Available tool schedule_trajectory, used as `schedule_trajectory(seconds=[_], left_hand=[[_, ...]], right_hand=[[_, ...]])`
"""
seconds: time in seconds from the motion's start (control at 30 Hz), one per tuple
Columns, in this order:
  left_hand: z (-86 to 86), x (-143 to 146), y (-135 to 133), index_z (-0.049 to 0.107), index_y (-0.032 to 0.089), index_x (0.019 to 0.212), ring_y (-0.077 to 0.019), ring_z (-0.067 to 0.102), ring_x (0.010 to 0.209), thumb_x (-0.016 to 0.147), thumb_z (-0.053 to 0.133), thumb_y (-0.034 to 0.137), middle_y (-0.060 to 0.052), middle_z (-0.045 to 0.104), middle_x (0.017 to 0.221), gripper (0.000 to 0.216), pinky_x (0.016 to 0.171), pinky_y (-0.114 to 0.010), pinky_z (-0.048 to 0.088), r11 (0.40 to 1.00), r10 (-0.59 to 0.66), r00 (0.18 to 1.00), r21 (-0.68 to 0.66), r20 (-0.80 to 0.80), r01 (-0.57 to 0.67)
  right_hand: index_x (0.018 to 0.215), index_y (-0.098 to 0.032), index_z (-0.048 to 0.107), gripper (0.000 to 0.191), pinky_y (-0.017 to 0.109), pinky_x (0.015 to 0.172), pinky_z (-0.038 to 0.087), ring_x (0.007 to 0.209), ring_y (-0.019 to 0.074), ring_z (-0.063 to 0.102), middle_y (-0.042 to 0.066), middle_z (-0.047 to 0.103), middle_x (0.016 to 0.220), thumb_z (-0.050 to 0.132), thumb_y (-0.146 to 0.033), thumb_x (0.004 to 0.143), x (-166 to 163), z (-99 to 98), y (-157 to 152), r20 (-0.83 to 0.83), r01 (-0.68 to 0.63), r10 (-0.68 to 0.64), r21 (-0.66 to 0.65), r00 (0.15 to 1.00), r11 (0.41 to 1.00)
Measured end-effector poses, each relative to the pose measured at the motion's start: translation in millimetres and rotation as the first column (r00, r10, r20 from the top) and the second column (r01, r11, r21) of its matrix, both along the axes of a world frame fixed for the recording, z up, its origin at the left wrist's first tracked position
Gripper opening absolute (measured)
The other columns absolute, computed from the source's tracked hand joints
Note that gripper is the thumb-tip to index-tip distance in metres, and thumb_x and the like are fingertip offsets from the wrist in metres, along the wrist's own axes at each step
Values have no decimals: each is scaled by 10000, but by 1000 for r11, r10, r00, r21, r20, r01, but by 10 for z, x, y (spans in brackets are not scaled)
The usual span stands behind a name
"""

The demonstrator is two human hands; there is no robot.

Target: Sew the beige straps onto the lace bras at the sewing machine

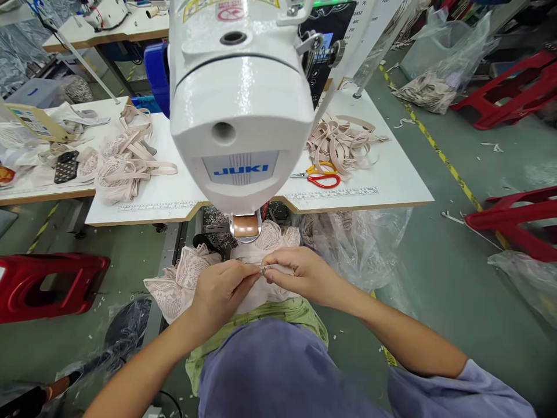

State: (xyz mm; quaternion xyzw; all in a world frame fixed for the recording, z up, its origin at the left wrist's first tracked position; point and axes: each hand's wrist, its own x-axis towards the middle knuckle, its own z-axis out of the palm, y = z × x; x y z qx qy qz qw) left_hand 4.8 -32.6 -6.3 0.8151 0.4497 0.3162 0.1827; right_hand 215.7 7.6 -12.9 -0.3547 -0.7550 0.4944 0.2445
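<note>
A pale pink lace bra (185,278) lies across my lap, below the head of a white JUKI sewing machine (241,133). My left hand (224,283) is closed in a pinch, its fingertips meeting those of my right hand over the bra's middle. Between thumb and fingers, my right hand (300,274) grips a narrow pale strap (281,269). The strap's end runs to the left fingertips, where a small piece is too fine to make out. Just beyond the hands is the machine's brown-and-metal lower part (246,226).
Scissors (324,181) with red and yellow handles lie beside a heap of beige straps (342,142) on the white table (391,180). More lace bras (119,168) are piled left. Plastic bags (361,244) hang below the table edge. Red stools (52,284) stand on both sides.
</note>
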Motion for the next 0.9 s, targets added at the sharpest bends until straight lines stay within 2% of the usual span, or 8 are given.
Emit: schedule_trajectory(seconds=[0.2, 0.33, 0.43, 0.53, 0.63, 0.7, 0.77, 0.9], left_hand=[[12, -43, 91, 679, 186, 1086, -136, 659, 653, 1012, 474, 307, -15, 727, 772, 250, 565, -219, 434, 978, -28, 991, -207, -130, 0], [-22, -72, 146, 683, 187, 899, -154, 614, 618, 1026, 419, 323, -12, 673, 706, 324, 543, -254, 368, 969, -115, 953, -244, -280, 45], [-60, -35, 140, 636, 174, 846, -172, 600, 628, 1034, 353, 341, -30, 649, 711, 379, 547, -268, 353, 991, -37, 943, -134, -332, -9], [-77, 0, 169, 626, 186, 894, -147, 619, 637, 1037, 363, 342, -13, 674, 748, 338, 556, -246, 370, 982, 78, 968, -150, -240, -117], [-117, -74, 276, 645, 199, 1019, -129, 624, 634, 1017, 446, 365, 12, 679, 726, 259, 560, -232, 370, 969, 213, 961, -85, -177, -231], [-176, -195, 372, 654, 217, 1127, -134, 603, 627, 1012, 434, 314, 12, 657, 697, 267, 562, -243, 360, 984, 176, 957, 48, -230, -170], [-248, -337, 463, 647, 240, 1215, -142, 592, 647, 995, 398, 222, -6, 661, 735, 333, 577, -257, 365, 990, 62, 950, 141, -307, -19], [-337, -514, 576, 595, 219, 1303, -146, 580, 685, 953, 402, 102, -40, 676, 850, 417, 613, -276, 390, 944, -35, 913, 285, -406, 163]], right_hand=[[931, -220, 702, 124, 247, 676, 428, 760, 144, 647, 0, 726, 840, 580, -241, 929, -2, -12, 11, 81, -32, 26, 78, 996, 996], [957, -226, 697, 109, 249, 666, 428, 755, 141, 647, -3, 726, 843, 595, -259, 935, -14, -35, -14, 88, -23, 13, 105, 996, 994], [916, -221, 696, 140, 258, 656, 420, 770, 149, 619, 19, 682, 819, 571, -274, 949, -44, -40, 10, 97, 48, -75, 250, 993, 967], [862, -207, 689, 145, 264, 631, 392, 737, 148, 573, 27, 623, 783, 562, -249, 919, -107, -20, 178, 88, 93, -142, 417, 986, 904], [805, -204, 681, 115, 251, 593, 355, 661, 122, 536, 2, 607, 742, 592, -237, 869, -191, 35, 465, 118, 70, -122, 376, 985, 924], [758, -202, 679, 121, 249, 576, 328, 626, 108, 515, -9, 615, 727, 605, -226, 851, -245, 93, 635, 188, 50, -113, 312, 976, 949], [700, -192, 666, 164, 256, 560, 294, 588, 97, 476, -12, 603, 692, 597, -208, 847, -285, 162, 737, 258, 27, -103, 283, 961, 959], [634, -180, 628, 215, 274, 548, 262, 561, 94, 425, -11, 549, 640, 584, -170, 844, -317, 259, 770, 320, -11, -84, 284, 944, 959]])
